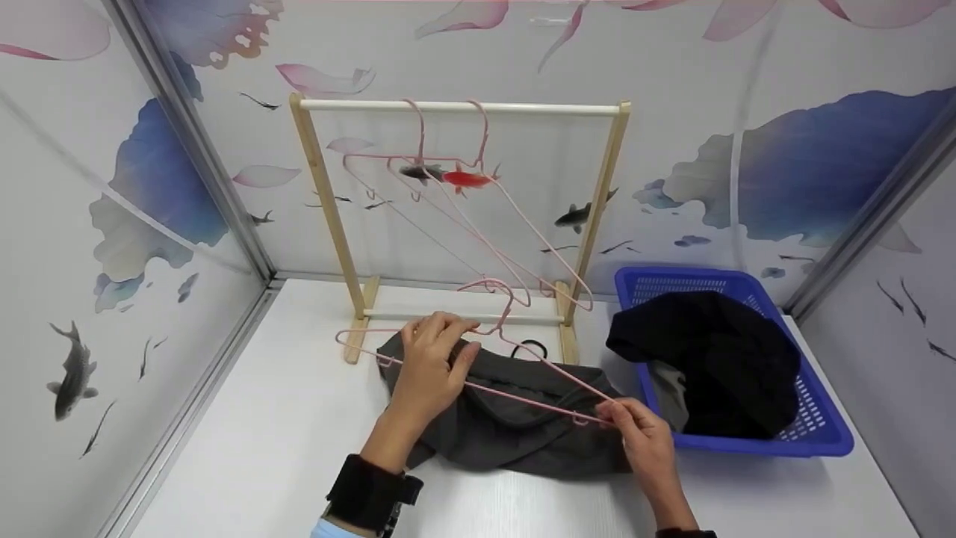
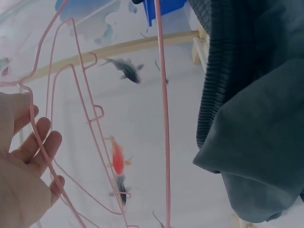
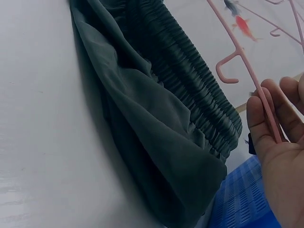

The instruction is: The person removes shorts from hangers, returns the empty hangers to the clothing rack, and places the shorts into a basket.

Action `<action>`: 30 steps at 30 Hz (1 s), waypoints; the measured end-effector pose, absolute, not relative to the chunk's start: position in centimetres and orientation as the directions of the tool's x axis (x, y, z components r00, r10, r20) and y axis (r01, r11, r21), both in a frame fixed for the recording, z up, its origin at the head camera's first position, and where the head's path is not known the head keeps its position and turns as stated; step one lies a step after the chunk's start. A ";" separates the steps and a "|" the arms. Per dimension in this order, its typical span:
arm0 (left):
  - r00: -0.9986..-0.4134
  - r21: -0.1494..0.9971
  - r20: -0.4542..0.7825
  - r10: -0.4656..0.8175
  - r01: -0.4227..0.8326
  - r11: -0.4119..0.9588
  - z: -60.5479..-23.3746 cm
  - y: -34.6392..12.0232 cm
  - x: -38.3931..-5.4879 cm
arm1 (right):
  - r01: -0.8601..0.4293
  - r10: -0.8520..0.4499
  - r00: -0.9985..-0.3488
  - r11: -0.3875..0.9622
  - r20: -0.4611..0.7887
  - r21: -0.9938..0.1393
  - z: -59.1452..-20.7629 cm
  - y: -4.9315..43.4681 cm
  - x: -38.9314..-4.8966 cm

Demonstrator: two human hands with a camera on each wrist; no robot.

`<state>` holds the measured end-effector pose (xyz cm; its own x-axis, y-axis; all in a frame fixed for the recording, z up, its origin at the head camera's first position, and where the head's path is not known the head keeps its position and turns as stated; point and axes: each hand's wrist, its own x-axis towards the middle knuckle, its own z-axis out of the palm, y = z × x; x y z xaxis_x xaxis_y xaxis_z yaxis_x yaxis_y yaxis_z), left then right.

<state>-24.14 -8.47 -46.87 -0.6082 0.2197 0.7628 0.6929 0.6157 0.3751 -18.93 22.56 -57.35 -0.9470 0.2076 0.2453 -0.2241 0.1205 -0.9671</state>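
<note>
A pink clothes hanger (image 1: 515, 404) is held in both hands above a dark grey garment. My left hand (image 1: 431, 366) has its fingers around the hanger's upper wire, left of the hook; the left wrist view shows that wire running across the fingers (image 2: 40, 137). At the hanger's right corner, my right hand (image 1: 644, 432) pinches the wire between thumb and fingers, with a small strap hook beside it. The garment (image 1: 523, 441), probably shorts or trousers, lies bunched on the table; its gathered elastic waistband (image 3: 190, 61) shows in the right wrist view.
Behind the hands stands a wooden rack with a white top rail (image 1: 538, 109), where two pink hangers (image 1: 538, 239) hang. On the right, a blue basket (image 1: 821, 441) holds black clothing (image 1: 709, 351) and a grey piece. A small black ring (image 1: 532, 344) lies near the rack's base.
</note>
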 end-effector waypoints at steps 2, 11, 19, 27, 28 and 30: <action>-0.607 0.350 0.758 0.240 0.688 0.636 -47.0 -8.6 -24.1 | -0.218 0.211 -0.948 0.118 0.239 -0.969 -57.3 22.6 -18.9; -0.576 0.245 0.768 0.280 0.668 0.703 -47.7 -9.2 -24.3 | -0.239 0.221 -0.941 0.102 0.256 -0.966 -56.8 22.5 -18.9; -0.577 0.164 0.758 0.305 0.621 0.766 -48.1 -10.0 -24.2 | -0.200 0.255 -0.941 0.111 0.223 -0.973 -55.8 22.5 -19.0; -0.581 0.115 0.740 0.339 0.606 0.787 -48.9 -10.8 -23.9 | -0.212 0.237 -0.946 0.068 0.222 -0.975 -54.5 22.2 -19.1; -0.583 0.112 0.737 0.342 0.604 0.789 -49.1 -10.9 -23.9 | -0.213 0.233 -0.947 0.066 0.223 -0.975 -54.3 22.2 -19.1; -0.588 0.102 0.728 0.352 0.601 0.793 -49.4 -11.1 -23.9 | -0.217 0.225 -0.948 0.056 0.224 -0.975 -53.9 22.1 -19.1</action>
